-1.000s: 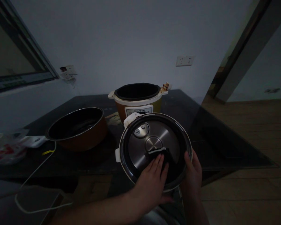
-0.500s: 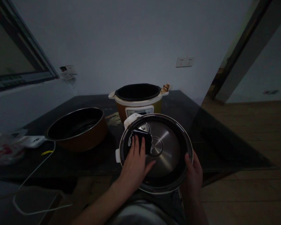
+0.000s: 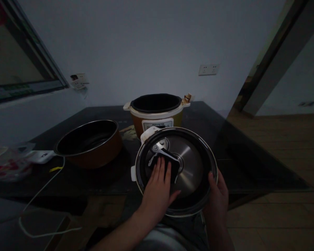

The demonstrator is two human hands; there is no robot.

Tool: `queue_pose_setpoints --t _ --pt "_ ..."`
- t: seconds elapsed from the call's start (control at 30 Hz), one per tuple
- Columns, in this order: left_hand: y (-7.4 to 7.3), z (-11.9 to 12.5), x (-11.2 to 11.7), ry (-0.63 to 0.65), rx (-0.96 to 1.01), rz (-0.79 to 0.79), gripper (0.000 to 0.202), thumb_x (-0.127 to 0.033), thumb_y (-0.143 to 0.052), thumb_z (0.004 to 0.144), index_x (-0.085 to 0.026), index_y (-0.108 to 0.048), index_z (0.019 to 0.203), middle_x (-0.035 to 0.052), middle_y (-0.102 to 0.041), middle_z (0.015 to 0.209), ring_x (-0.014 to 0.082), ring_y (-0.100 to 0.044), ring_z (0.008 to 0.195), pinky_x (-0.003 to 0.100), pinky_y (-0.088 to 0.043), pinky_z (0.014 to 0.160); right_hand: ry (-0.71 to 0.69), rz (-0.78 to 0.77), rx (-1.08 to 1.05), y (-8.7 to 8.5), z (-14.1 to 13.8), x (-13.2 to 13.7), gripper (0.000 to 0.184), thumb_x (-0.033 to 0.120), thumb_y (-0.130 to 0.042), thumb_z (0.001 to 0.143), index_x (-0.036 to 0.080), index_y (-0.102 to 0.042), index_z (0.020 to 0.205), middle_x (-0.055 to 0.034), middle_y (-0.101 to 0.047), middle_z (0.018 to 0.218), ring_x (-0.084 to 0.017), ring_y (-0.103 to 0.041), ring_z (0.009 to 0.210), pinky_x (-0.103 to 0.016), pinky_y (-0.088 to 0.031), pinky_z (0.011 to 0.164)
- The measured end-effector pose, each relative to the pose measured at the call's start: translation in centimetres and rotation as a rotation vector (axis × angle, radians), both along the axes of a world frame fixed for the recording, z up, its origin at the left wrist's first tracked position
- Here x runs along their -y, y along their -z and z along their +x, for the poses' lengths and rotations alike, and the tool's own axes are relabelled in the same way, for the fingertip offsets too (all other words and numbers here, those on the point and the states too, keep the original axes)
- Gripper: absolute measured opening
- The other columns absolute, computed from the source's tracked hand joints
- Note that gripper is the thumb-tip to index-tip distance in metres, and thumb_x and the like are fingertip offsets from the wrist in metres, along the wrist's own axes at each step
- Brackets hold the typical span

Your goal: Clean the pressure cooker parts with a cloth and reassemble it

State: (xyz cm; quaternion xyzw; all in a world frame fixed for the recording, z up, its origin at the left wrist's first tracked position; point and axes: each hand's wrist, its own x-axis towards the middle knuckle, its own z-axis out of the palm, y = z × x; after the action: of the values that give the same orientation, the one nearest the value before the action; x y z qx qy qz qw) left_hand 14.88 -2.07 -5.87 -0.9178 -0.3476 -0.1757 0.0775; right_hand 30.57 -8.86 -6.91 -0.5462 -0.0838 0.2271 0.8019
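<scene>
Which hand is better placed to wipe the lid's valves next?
Likely the left hand: its fingers lie on the black cloth, close to the valves, while the right hand grips the pressure cooker lid.

Table (image 3: 209, 139): dark top
Back: 1 cooker base (image 3: 138, 123), upright, open
Left: 1 brown pot (image 3: 99, 155), upright
Far left: 1 white object (image 3: 42, 156), 1 plastic bag (image 3: 12, 167)
Front edge: 1 white cord (image 3: 42, 189) hanging over

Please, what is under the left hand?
Under the left hand is a black cloth with white edges, against the round lid. The lid surface beneath the cloth is hidden.
</scene>
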Motion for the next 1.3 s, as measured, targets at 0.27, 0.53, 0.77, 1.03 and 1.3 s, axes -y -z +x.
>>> queue_pose_setpoints --t 0.27,0.53,0.77,1.03,1.3 --pt "-2.1 1.4 -1.7 -0.012 0.048 0.029 0.085 -0.05 -0.062 0.085 0.005 -0.03 0.142 0.034 -0.03 0.149 0.0405 -0.021 0.142 0.055 -0.035 0.11 -0.02 0.019 -0.023 0.1 0.1 0.0 0.057 0.046 -0.074 0.07 0.025 -0.064 0.123 -0.0057 -0.069 0.119 -0.028 -0.057 0.119 -0.045 -0.042 0.102" --pt "-3.0 1.3 -2.0 -0.028 0.076 -0.014 0.074 -0.042 -0.058 0.089 0.006 -0.033 0.14 0.0331 -0.036 0.147 0.0396 -0.022 0.143 0.054 -0.036 0.11 -0.005 0.045 -0.072 0.3 0.1 -0.1 0.059 0.045 -0.077 0.067 0.025 -0.066 0.121 -0.0053 -0.069 0.12 -0.029 -0.057 0.12 -0.046 -0.04 0.105" --pt "-2.2 2.1 -1.3 0.0 0.031 0.045 0.079 -0.039 -0.064 0.086 0.002 -0.031 0.144 0.0367 -0.03 0.148 0.0439 -0.02 0.141 0.056 -0.037 0.108 -0.024 0.05 -0.063 0.3 0.0 0.0 0.058 0.045 -0.075 0.07 0.027 -0.064 0.124 -0.0042 -0.068 0.121 -0.027 -0.056 0.121 -0.045 -0.041 0.105" --pt "-3.0 3.2 -1.8 0.071 -0.035 0.02 0.078 -0.04 -0.064 0.085 0.0 -0.033 0.144 0.0341 -0.026 0.151 0.0423 -0.018 0.142 0.055 -0.034 0.11 -0.016 0.014 -0.048 -0.3 0.0 -0.1 0.057 0.049 -0.076 0.067 0.023 -0.067 0.117 -0.0064 -0.068 0.122 -0.031 -0.056 0.12 -0.046 -0.041 0.103" --pt "-5.3 5.9 -3.0 -0.001 0.031 -0.015 0.073 -0.037 -0.063 0.087 0.004 -0.037 0.14 0.0381 -0.03 0.147 0.0445 -0.025 0.14 0.054 -0.037 0.108 -0.052 0.047 -0.07 0.5 0.3 -0.1 0.057 0.048 -0.075 0.069 0.023 -0.065 0.119 -0.0061 -0.067 0.123 -0.03 -0.058 0.118 -0.044 -0.043 0.1"
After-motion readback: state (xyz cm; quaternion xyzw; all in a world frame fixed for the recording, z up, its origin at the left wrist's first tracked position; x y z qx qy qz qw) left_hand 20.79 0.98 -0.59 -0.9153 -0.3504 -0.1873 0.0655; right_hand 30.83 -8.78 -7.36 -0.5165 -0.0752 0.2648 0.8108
